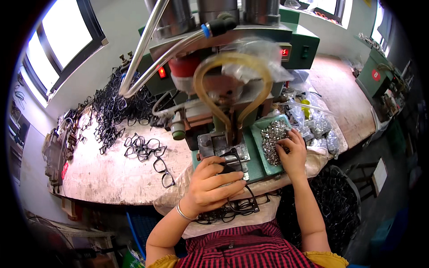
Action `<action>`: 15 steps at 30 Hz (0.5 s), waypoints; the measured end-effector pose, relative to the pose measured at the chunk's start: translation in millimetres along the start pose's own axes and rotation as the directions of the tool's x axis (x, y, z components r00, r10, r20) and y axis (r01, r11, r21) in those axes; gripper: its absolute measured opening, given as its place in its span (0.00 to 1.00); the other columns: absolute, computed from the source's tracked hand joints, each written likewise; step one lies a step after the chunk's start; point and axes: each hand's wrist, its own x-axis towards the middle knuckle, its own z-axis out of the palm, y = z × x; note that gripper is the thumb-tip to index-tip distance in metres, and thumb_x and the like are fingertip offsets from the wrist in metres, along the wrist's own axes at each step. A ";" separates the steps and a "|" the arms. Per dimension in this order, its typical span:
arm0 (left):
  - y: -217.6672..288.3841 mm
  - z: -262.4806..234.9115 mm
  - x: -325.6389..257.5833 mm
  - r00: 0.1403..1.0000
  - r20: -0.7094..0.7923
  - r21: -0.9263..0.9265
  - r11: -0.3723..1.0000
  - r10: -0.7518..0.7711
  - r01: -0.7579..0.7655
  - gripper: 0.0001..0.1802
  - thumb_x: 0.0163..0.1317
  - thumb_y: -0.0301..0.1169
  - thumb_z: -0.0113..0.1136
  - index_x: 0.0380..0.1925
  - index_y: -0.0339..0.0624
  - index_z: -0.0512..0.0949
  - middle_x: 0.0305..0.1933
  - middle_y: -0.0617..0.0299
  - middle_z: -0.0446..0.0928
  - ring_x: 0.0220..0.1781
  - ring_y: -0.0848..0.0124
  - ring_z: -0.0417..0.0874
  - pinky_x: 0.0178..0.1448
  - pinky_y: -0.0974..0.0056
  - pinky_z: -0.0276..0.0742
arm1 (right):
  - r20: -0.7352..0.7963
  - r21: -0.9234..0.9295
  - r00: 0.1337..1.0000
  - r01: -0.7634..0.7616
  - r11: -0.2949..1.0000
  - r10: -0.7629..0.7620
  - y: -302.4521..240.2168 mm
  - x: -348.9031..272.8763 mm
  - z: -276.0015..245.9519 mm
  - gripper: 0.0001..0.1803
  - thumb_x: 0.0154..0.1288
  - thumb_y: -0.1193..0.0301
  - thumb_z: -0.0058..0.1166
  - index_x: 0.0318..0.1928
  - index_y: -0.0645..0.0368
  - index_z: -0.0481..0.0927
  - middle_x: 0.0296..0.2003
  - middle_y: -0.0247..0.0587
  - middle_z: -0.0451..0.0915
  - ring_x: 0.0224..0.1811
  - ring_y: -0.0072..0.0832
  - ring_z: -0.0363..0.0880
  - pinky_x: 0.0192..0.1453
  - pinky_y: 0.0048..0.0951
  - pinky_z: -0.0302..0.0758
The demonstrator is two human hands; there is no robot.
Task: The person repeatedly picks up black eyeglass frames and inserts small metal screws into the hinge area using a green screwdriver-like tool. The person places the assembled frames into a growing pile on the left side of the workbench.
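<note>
My left hand (215, 185) is closed on a black eyeglass frame (253, 199), holding it at the metal work plate (245, 153) of a green press machine (304, 47). Part of this frame is hidden behind my fingers. My right hand (293, 152) reaches into a teal tray (269, 169) beside the plate. Its thumb and fingers are drawn together over a heap of small shiny metal parts (273, 137); whatever they pinch is too small to make out. More black frames (228, 217) lie in front of my body, below my left hand.
Black eyeglass frames (143, 147) lie on the table to the left, before a large pile (117, 105). A curved yellowish tube (199, 73) hangs over the work plate. Bags of metal parts (320, 127) sit right of the tray. A container of black frames (333, 201) stands below right.
</note>
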 end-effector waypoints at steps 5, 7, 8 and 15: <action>3.3 -2.7 -1.5 1.000 0.021 0.016 1.000 -0.020 0.019 0.12 0.49 0.30 0.74 0.36 0.47 0.87 0.43 0.63 0.86 0.35 0.64 0.75 0.53 0.52 0.81 | 0.095 0.030 0.962 0.254 0.967 -0.256 -28.9 12.5 10.0 0.07 0.52 0.71 0.65 0.34 0.53 0.85 0.52 0.48 0.80 0.66 0.47 0.72 0.59 0.46 0.75; 7.9 -5.3 -3.8 0.998 0.039 0.084 0.996 -0.043 0.040 0.14 0.49 0.30 0.72 0.38 0.47 0.86 0.45 0.62 0.86 0.37 0.64 0.77 0.56 0.51 0.80 | 0.159 0.024 0.925 0.345 0.938 -0.345 -33.0 24.6 13.5 0.07 0.53 0.73 0.63 0.35 0.54 0.84 0.51 0.44 0.81 0.63 0.44 0.74 0.53 0.44 0.78; 15.0 -8.4 -7.5 0.997 0.050 0.145 0.988 -0.061 0.053 0.15 0.49 0.29 0.69 0.41 0.47 0.86 0.46 0.63 0.85 0.38 0.64 0.78 0.58 0.51 0.79 | 0.116 0.029 0.936 0.330 0.943 -0.331 -29.8 26.3 16.9 0.06 0.54 0.74 0.63 0.35 0.55 0.84 0.50 0.44 0.82 0.62 0.45 0.76 0.53 0.44 0.78; 51.5 -101.4 -77.6 0.795 -0.550 0.548 0.607 -0.256 0.575 0.17 0.64 0.17 0.57 0.53 0.31 0.76 0.53 0.48 0.80 0.55 0.56 0.79 0.63 0.54 0.73 | 0.022 0.763 0.866 -0.338 0.552 0.500 -0.9 -9.4 -6.3 0.05 0.70 0.76 0.58 0.43 0.62 0.84 0.41 0.34 0.85 0.44 0.21 0.81 0.50 0.23 0.77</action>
